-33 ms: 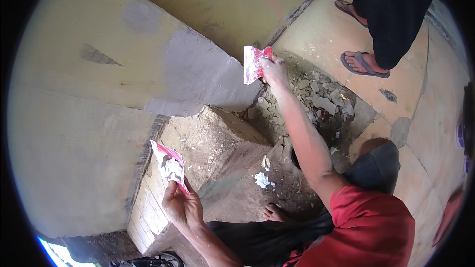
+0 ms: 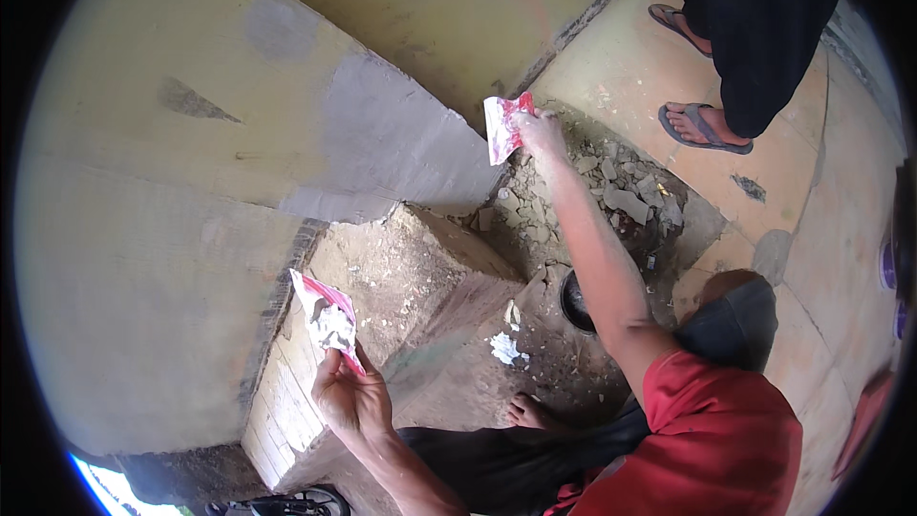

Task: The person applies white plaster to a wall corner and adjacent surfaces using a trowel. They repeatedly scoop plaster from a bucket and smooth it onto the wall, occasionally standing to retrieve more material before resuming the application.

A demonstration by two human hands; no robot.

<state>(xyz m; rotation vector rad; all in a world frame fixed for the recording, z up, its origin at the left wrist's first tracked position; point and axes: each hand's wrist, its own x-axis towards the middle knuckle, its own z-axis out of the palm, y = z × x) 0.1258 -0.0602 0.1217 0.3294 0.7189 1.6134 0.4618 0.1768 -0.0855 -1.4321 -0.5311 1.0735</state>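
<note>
Gripped in my left hand is a red-and-white flat, bent piece carrying a lump of white paste. My right hand is stretched forward, closed on a second red-and-white flat piece smeared with pale paste. That piece is by the corner of a low wall with grey patches on pale yellow paint. Between my two hands lies a rough concrete step, speckled with white bits. A dark round container is partly hidden beside my right forearm.
Broken rubble fills the floor corner. Another person's sandalled foot stands on tiles at upper right. White scraps lie on the dirty floor near my bare foot. A vehicle wheel shows at the bottom edge.
My right hand and its piece have shifted slightly rightward, and more of the dark container now shows beside that forearm. My left hand looks unchanged.
</note>
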